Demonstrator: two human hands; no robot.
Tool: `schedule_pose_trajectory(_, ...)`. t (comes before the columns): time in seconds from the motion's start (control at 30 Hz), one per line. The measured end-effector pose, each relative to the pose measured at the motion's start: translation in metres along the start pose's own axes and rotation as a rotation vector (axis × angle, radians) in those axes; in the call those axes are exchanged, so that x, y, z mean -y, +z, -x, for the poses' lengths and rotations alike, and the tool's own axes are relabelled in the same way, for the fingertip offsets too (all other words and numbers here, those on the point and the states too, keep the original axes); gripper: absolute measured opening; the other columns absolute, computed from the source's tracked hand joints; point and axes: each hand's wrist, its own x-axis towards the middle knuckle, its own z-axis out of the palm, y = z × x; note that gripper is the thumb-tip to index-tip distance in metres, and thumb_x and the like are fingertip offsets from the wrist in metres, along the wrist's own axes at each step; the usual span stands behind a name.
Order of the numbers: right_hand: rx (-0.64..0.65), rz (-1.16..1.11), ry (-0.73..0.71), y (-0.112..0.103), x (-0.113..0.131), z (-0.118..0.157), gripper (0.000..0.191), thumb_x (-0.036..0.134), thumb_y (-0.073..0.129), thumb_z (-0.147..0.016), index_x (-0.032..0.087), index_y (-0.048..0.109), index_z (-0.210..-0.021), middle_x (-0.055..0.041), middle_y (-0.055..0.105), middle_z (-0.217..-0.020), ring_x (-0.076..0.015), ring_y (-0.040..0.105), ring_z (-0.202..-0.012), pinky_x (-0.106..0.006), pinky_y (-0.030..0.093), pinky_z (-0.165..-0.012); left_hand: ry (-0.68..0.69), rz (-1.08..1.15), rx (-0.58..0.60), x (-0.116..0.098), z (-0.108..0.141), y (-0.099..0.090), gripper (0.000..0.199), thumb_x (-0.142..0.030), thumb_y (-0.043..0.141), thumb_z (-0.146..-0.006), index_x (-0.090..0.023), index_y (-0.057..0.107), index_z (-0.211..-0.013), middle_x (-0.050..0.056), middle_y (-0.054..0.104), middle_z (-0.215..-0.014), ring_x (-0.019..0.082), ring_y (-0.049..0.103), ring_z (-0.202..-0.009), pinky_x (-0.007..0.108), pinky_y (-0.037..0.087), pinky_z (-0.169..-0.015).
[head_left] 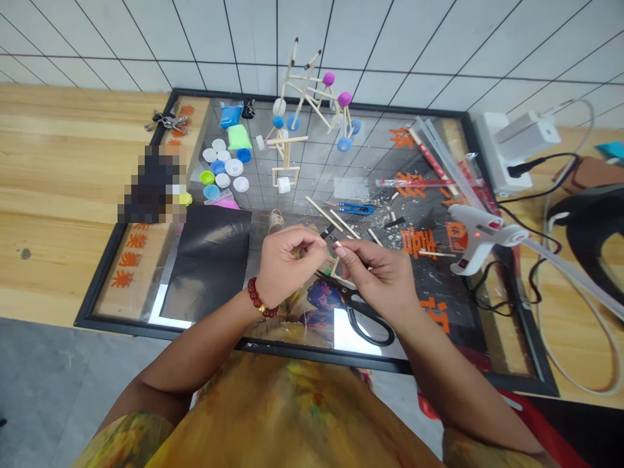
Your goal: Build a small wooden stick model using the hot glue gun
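My left hand [288, 260], with a dark red bead bracelet at the wrist, is closed in a pinch. A narrow black strip [327, 231] shows at its fingertips. Opposite it, my right hand [383, 273] pinches a short wooden stick [337, 244] with a dark wrapping at its end. The two hands' fingertips nearly meet, and the fingers partly hide what they hold. Black-handled scissors [373, 325] lie on the glass under my right hand. Just beyond the fingers are loose wooden sticks [319, 212] and a blue thread snipper [357, 208].
A stick model [307, 91] with bottle-cap wheels stands at the back, before a smaller stick assembly [285, 162]. Bottle caps [234, 167] and a black sheet [207, 260] lie left. A white glue gun [480, 237], its cord and a power strip [497, 149] occupy the right.
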Motion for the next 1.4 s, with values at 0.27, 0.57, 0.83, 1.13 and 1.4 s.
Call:
schedule_pose_trajectory(0.27,-0.055,0.100,-0.125,0.004,-0.001,0.003,0.015,0.024,0.063,-0.087,0.017,0.075,-0.093,0.0036,0.060,-0.056,-0.0078,0.050,-0.049,-0.021,0.042,-0.051,-0.067,0.051,0.021,0.010,0.002,0.007,0.008,-0.021,0.068,-0.076,-0.015,0.073,-0.075,0.006,0.072,-0.077,0.012,0.064,-0.066,0.023,0.051,-0.059)
schedule_pose_trajectory(0.57,-0.066,0.185,-0.179,0.003,-0.002,0.005,0.017,0.025,0.061,-0.088,0.021,0.075,-0.097,0.0000,0.073,-0.071,-0.0113,0.063,-0.056,-0.023,0.049,-0.057,-0.069,0.075,0.103,0.007,0.001,0.001,0.015,-0.023,0.062,-0.083,-0.016,0.072,-0.073,0.005,0.070,-0.075,0.012,0.063,-0.067,0.024,0.050,-0.062)
schedule_pose_trajectory(0.83,-0.003,0.388,-0.211,0.002,-0.004,0.006,0.022,0.028,0.056,-0.091,0.019,0.075,-0.099,-0.0035,0.074,-0.071,-0.0147,0.066,-0.059,-0.025,0.046,-0.056,-0.025,-0.101,0.079,0.003,0.001,0.000,0.014,-0.013,0.060,-0.072,-0.016,0.062,-0.059,0.000,0.062,-0.060,0.010,0.055,-0.057,0.021,0.040,-0.054)
schedule_pose_trajectory(1.13,0.074,0.294,-0.133,-0.003,0.001,0.002,0.026,0.031,0.050,-0.095,0.019,0.071,-0.086,0.0013,0.062,-0.057,-0.0102,0.054,-0.050,-0.023,0.039,-0.053,-0.087,-0.027,0.165,0.005,0.003,-0.002,0.016,-0.013,0.054,-0.077,-0.017,0.061,-0.063,0.000,0.063,-0.063,0.011,0.056,-0.060,0.023,0.043,-0.059)
schedule_pose_trajectory(1.4,0.165,0.073,0.007,-0.005,0.007,0.000,0.029,0.035,0.048,-0.095,0.018,0.067,-0.083,0.0036,0.052,-0.053,-0.0093,0.044,-0.049,-0.023,0.035,-0.051,-0.238,0.125,0.182,0.008,0.002,-0.003,0.018,-0.015,0.051,-0.078,-0.017,0.059,-0.063,0.000,0.063,-0.064,0.011,0.058,-0.060,0.023,0.046,-0.057)
